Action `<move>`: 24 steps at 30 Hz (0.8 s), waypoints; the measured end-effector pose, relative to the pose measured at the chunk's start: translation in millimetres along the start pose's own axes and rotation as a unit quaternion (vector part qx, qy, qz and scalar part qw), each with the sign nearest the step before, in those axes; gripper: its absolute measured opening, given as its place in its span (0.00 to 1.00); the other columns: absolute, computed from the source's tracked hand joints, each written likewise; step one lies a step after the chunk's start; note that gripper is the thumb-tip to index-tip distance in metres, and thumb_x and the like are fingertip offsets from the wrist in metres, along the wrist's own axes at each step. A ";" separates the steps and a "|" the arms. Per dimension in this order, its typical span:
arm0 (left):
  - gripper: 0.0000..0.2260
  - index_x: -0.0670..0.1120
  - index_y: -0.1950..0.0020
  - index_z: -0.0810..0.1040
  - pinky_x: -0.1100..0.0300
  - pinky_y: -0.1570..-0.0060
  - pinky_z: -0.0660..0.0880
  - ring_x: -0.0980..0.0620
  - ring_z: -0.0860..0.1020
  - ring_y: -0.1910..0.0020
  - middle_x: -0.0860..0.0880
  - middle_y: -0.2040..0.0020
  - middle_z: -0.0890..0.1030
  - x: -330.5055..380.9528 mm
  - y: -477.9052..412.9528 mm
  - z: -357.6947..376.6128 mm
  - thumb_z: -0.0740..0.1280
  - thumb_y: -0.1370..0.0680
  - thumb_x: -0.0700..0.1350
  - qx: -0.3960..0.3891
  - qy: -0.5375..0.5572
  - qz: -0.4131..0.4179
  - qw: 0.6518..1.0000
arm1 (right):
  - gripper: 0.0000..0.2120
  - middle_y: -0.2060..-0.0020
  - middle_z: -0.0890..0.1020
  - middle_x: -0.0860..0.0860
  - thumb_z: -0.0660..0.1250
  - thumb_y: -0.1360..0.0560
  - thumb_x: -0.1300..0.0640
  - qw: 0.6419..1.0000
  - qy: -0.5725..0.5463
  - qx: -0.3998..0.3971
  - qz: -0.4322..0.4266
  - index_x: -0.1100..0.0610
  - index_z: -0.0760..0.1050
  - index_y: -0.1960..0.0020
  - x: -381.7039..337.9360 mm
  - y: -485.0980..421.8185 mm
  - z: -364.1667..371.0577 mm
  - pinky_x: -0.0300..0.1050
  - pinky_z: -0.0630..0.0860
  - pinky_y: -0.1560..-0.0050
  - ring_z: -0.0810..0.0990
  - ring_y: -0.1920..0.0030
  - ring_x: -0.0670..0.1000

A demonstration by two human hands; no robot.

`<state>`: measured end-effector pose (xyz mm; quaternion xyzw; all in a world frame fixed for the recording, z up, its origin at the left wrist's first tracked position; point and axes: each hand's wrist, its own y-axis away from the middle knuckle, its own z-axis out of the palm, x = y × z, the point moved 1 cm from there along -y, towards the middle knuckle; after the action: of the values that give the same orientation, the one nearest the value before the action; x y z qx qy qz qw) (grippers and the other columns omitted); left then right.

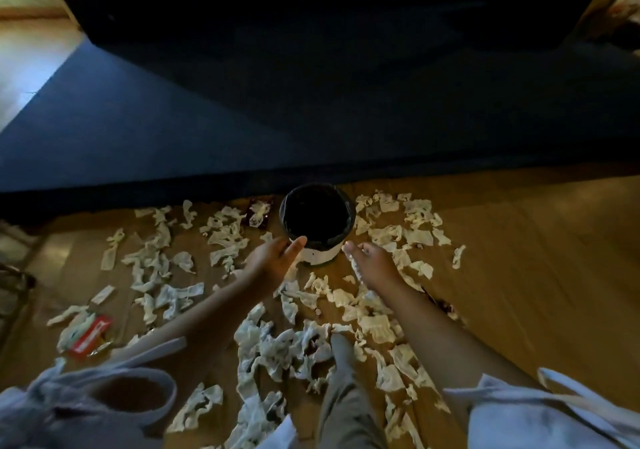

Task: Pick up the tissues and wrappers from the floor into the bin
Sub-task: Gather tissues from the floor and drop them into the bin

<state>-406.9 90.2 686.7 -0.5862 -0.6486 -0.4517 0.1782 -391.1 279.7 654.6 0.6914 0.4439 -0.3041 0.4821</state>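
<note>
A small round bin (320,253) with a white body and a black liner stands on the wooden floor. Torn white tissues (277,348) lie scattered all around it. A red wrapper (90,337) lies at the left, a dark brown wrapper (258,215) just left of the bin, and another dark wrapper (442,305) at the right. My left hand (273,258) hovers at the bin's near left rim, thumb out, holding nothing that I can see. Beside the bin's near right rim, my right hand (372,263) pinches a strip of tissue (355,268) that hangs below it.
A dark blue mattress or low platform (311,119) runs right behind the bin. My grey-socked foot (341,351) stands among the tissues in the middle. A dark metal rack (14,282) shows at the left edge. Bare floor lies at the far right.
</note>
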 end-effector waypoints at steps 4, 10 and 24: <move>0.14 0.50 0.58 0.72 0.62 0.68 0.73 0.53 0.75 0.66 0.48 0.64 0.74 10.2 -83.5 5.8 0.56 0.22 0.58 0.001 0.017 -0.012 1.000 | 0.13 0.65 0.74 0.49 0.60 0.22 0.48 0.998 -0.034 -0.012 0.045 0.58 0.73 0.51 -11.8 -89.2 -0.6 0.41 0.68 0.63 0.74 0.59 0.50; 0.10 0.53 0.59 0.70 0.61 0.63 0.73 0.51 0.74 0.61 0.48 0.58 0.76 8.4 -244.4 30.7 0.57 0.21 0.55 0.056 0.148 -0.077 0.984 | 0.07 0.76 0.70 0.53 0.57 0.30 0.61 0.970 -0.197 -0.046 0.134 0.56 0.64 0.66 -13.6 -253.6 4.9 0.45 0.69 0.63 0.69 0.74 0.48; 0.25 0.45 0.28 0.56 0.47 0.39 0.68 0.39 0.67 0.34 0.38 0.31 0.64 -111.0 -495.7 132.4 0.63 0.22 0.48 0.109 0.372 -0.274 0.880 | 0.24 0.35 0.71 0.57 0.61 0.22 0.56 0.956 -0.123 -0.065 0.257 0.54 0.61 0.27 123.3 -503.7 90.4 0.50 0.71 0.47 0.73 0.44 0.56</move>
<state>-796.4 176.0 345.3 -0.1509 -0.7143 -0.5939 0.3380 -795.4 305.7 318.6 0.7066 0.2075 -0.2238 0.6384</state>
